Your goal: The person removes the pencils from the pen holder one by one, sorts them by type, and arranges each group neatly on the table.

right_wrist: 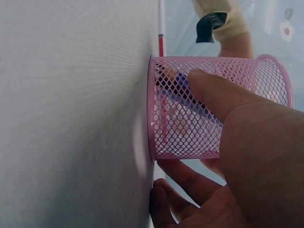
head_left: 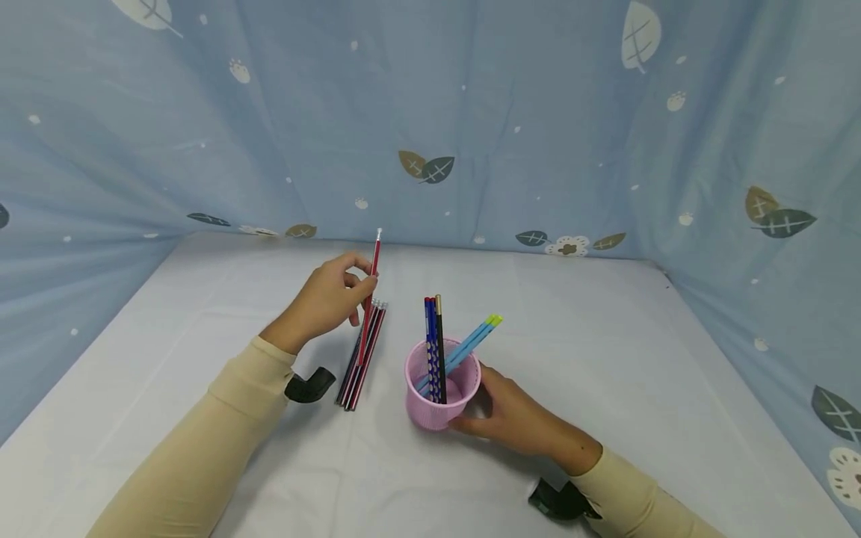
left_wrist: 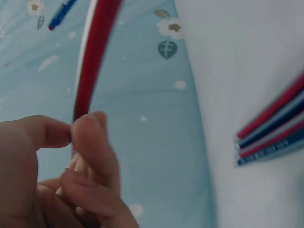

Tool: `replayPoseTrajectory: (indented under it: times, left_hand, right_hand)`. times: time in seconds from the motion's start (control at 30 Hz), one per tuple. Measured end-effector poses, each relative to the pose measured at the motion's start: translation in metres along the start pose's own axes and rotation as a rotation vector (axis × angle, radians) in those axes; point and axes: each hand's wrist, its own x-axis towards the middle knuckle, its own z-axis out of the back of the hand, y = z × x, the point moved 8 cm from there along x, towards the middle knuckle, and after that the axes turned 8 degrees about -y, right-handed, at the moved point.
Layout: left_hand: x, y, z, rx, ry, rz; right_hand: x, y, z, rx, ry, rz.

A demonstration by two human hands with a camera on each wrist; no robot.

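My left hand (head_left: 329, 295) pinches a red pencil (head_left: 374, 261) between thumb and fingers, its white eraser end up and its lower end over several striped pencils (head_left: 359, 387) lying together on the table. In the left wrist view the held pencil (left_wrist: 97, 52) rises from the fingertips. With thumb and fingers around its side, my right hand (head_left: 521, 418) holds a pink mesh pen holder (head_left: 427, 415) upright on the table. Dark blue patterned pencils (head_left: 430, 336), a black pencil (head_left: 440, 329) and light blue pencils with yellow-green ends (head_left: 469, 345) lean inside it.
A white cloth (head_left: 572, 321) covers the table. Blue patterned fabric (head_left: 336, 112) hangs behind and along the sides. Black wrist mounts (head_left: 311, 385) sit under both sleeves.
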Motion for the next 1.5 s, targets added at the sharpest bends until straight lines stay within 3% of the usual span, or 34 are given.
replayPoseTrajectory:
  times: [0.23, 0.47, 0.7, 1.1, 1.5]
  left_hand:
    - [0.003, 0.022, -0.005, 0.054, 0.077, 0.08]
    - [0.008, 0.036, -0.01, 0.091, 0.145, 0.106]
    - [0.01, 0.049, -0.011, 0.092, 0.172, 0.135]
    - [0.008, 0.065, -0.009, 0.1, 0.229, 0.162]
    - [0.004, 0.073, -0.019, 0.139, 0.288, 0.173]
  right_hand:
    - [0.001, 0.002, -0.002, 0.0, 0.005, 0.021]
    - [0.0, 0.0, -0.001, -0.007, 0.004, -0.011]
    - [0.0, 0.0, 0.0, -0.004, 0.004, -0.009]
    - [-0.001, -0.001, 0.0, 0.0, 0.0, -0.011]
    - [-0.001, 0.0, -0.001, 0.008, 0.008, -0.008]
